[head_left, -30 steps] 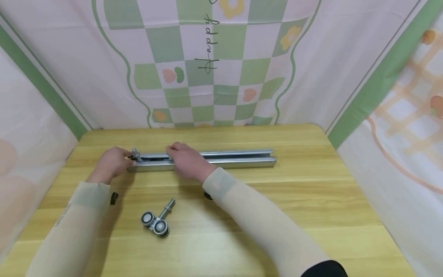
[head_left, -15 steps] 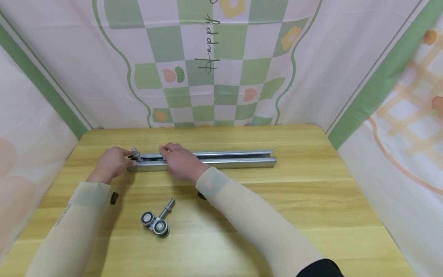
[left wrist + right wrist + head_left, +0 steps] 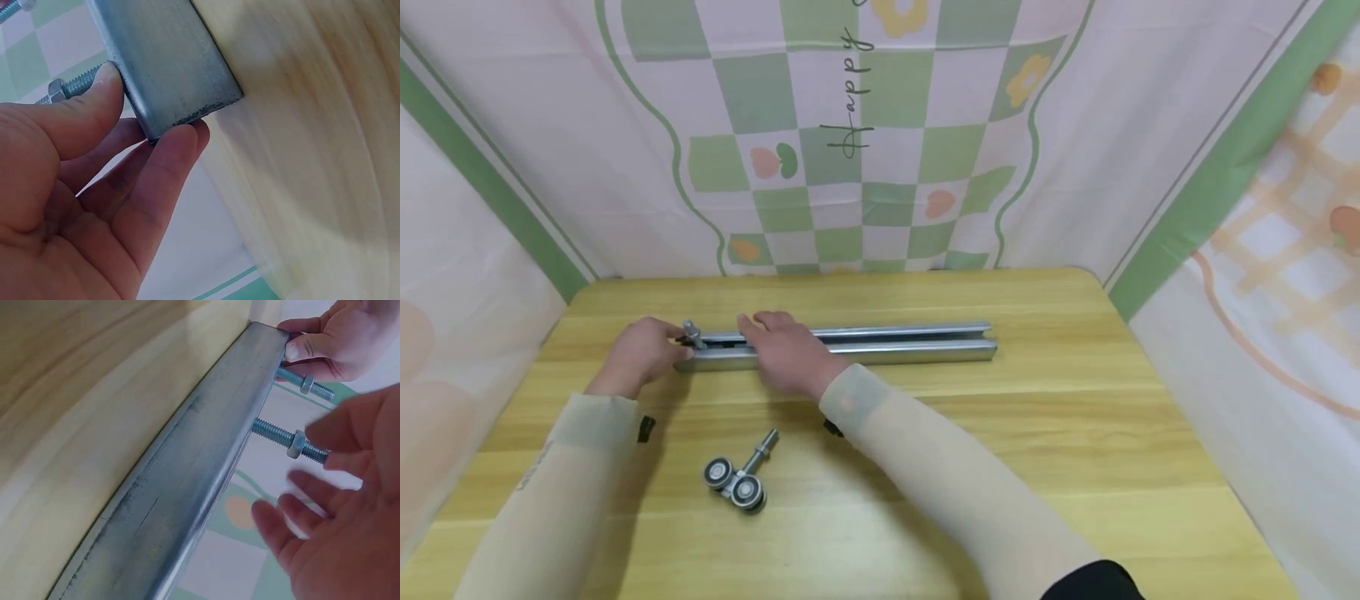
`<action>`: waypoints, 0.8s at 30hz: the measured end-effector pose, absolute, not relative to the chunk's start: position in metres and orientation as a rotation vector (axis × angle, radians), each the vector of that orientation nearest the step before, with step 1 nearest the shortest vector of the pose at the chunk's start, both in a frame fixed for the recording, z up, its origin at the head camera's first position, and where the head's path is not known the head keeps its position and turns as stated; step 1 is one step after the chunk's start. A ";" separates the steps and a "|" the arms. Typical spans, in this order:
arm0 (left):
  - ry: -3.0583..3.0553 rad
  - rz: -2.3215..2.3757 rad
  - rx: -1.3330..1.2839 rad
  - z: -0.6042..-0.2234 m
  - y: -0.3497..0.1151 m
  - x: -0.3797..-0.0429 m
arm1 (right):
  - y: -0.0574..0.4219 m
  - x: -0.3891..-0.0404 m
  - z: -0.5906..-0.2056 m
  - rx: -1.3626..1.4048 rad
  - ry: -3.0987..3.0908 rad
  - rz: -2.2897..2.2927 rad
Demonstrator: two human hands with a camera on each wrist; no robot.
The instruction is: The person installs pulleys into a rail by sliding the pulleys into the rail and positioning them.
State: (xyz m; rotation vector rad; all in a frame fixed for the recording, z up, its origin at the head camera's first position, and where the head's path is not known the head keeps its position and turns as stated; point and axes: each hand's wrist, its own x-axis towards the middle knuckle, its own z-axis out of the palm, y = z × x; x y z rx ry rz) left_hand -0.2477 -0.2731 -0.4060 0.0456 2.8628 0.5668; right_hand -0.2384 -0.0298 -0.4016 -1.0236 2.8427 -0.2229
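Observation:
A silver metal C-channel rail (image 3: 917, 353) lies across the table, its slot facing up. My left hand (image 3: 636, 354) holds the rail's left end, with the thumb (image 3: 103, 94) on its edge and fingertips against the end face. Close to that hand, a threaded bolt with a nut (image 3: 306, 384) sticks out of the slot. A second bolt (image 3: 269, 431) projects farther along. My right hand (image 3: 790, 358) is over the rail beside this second bolt, fingers spread and partly blurred; thumb and index lie near the bolt's tip. What carries the bolts inside the rail is hidden.
A roller trolley (image 3: 735, 485) with small wheels and a threaded bolt lies on the wooden table (image 3: 1000, 467), in front of the rail. Patterned cloth (image 3: 895, 150) hangs behind the table and at both sides.
My right hand has moved left along the rail, toward the left hand, and its fingers have loosened. The left hand stays at the rail's end. The roller trolley has not moved.

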 end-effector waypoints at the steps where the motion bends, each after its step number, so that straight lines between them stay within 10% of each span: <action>1: 2.862 0.559 0.045 -0.406 -0.273 -0.247 | -0.028 -0.236 -0.402 -1.001 2.854 -0.247; 24: 2.875 0.522 0.052 -0.406 -0.271 -0.247 | -0.032 -0.141 -0.409 -0.712 2.673 -0.111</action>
